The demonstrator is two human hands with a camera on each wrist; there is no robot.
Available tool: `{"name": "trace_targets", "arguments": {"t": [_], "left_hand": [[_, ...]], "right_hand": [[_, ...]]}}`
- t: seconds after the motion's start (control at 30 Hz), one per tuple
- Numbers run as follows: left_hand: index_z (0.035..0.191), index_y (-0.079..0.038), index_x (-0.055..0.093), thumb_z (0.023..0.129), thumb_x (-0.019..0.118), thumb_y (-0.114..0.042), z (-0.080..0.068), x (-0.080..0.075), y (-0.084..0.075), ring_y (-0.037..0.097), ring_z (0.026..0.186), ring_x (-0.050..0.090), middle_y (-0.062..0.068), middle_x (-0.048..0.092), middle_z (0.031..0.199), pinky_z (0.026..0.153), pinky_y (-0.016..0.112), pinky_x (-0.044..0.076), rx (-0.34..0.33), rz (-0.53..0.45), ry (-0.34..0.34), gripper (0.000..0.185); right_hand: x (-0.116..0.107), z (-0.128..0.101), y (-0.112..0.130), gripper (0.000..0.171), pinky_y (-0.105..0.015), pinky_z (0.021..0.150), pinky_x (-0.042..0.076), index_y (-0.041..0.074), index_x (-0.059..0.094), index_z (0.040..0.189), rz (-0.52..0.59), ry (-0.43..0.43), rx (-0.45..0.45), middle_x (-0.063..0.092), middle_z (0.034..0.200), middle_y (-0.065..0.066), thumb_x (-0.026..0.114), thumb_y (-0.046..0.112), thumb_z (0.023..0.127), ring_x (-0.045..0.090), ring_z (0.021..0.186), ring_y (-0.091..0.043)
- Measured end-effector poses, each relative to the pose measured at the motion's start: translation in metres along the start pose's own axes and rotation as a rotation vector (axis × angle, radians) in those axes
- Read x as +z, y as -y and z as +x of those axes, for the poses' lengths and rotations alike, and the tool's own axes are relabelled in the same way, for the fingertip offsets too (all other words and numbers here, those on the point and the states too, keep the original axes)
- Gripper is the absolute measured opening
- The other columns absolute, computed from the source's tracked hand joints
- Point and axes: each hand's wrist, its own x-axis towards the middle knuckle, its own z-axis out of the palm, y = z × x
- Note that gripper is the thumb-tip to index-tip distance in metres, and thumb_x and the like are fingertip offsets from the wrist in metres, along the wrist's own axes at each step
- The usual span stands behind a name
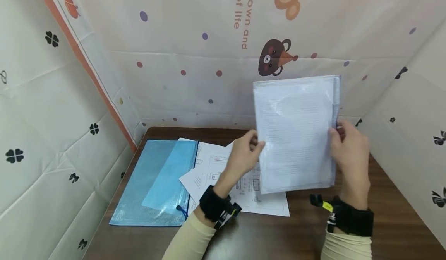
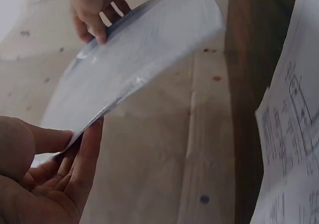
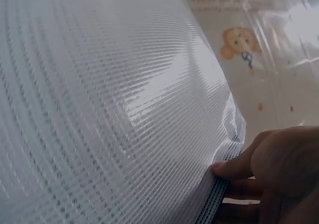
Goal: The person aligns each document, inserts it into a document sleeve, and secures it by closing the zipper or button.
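Observation:
Both hands hold up a clear ribbed plastic document pouch (image 1: pixel 296 136) with white printed sheets showing through it. My left hand (image 1: pixel 244 151) pinches its left edge between thumb and fingers, as the left wrist view also shows. On the opposite side my right hand (image 1: pixel 350 146) grips the dark-banded edge, thumb on the front face (image 3: pixel 234 167). The pouch is raised over the table, covering part of the loose printed drawings (image 1: pixel 212 171) beneath. Left of those papers lies a blue mesh zip pouch (image 1: pixel 156 182) with a dark cord pull at its lower right corner.
The brown wooden table (image 1: pixel 390 209) ends at a back edge against a patterned cloth wall (image 1: pixel 174 89). More cloth panels (image 1: pixel 52 144) close in the left and right sides. A black band with a camera sits on each wrist.

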Motion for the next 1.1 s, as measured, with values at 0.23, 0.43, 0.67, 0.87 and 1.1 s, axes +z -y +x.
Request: {"name": "trace_targets", "arguments": {"t": [0.23,0.43,0.67,0.87,1.1], "left_hand": [[0.116,-0.003,0.070,0.106,0.069,-0.024,0.024,0.051,-0.001,0.005,0.072,0.063,0.000,0.071,0.091,0.064,0.021,0.052,-0.069,0.188,0.104,0.023],[0.083,-0.007,0.072,0.100,0.077,-0.030,0.032,0.095,0.021,0.007,0.056,0.058,-0.005,0.064,0.064,0.054,0.022,0.047,-0.223,0.275,0.165,0.030],[0.068,-0.007,0.068,0.101,0.076,-0.024,0.022,0.153,0.035,0.006,0.038,0.043,-0.003,0.047,0.049,0.040,0.019,0.039,-0.124,0.414,0.237,0.037],[0.080,-0.009,0.074,0.101,0.076,-0.022,0.018,0.172,0.039,0.008,0.051,0.058,-0.001,0.064,0.065,0.049,0.020,0.046,-0.061,0.602,0.273,0.025],[0.097,-0.016,0.078,0.101,0.074,-0.034,0.023,0.184,0.036,0.015,0.072,0.068,-0.002,0.075,0.089,0.056,0.028,0.053,-0.082,0.892,0.325,0.019]], "right_hand": [[0.006,0.011,-0.065,0.040,-0.069,0.080,0.054,-0.017,0.050,0.139,-0.122,0.151,0.062,0.058,0.125,-0.044,0.050,0.012,0.111,0.060,0.108,-0.060],[0.017,0.011,-0.109,0.042,-0.067,0.082,0.054,-0.019,0.051,0.137,-0.208,0.293,0.093,0.055,0.128,-0.045,0.053,0.011,0.108,0.060,0.109,-0.060],[0.022,0.000,-0.165,0.047,-0.067,0.086,0.051,-0.019,0.047,0.141,-0.300,0.453,0.224,0.052,0.133,-0.046,0.053,0.009,0.103,0.060,0.106,-0.056],[0.044,-0.010,-0.188,0.043,-0.066,0.085,0.050,-0.016,0.050,0.141,-0.326,0.451,0.227,0.055,0.133,-0.043,0.052,0.006,0.104,0.061,0.107,-0.055],[0.046,-0.014,-0.188,0.041,-0.063,0.080,0.050,-0.016,0.050,0.138,-0.385,0.473,0.195,0.056,0.129,-0.042,0.053,0.007,0.104,0.062,0.103,-0.053]]}}
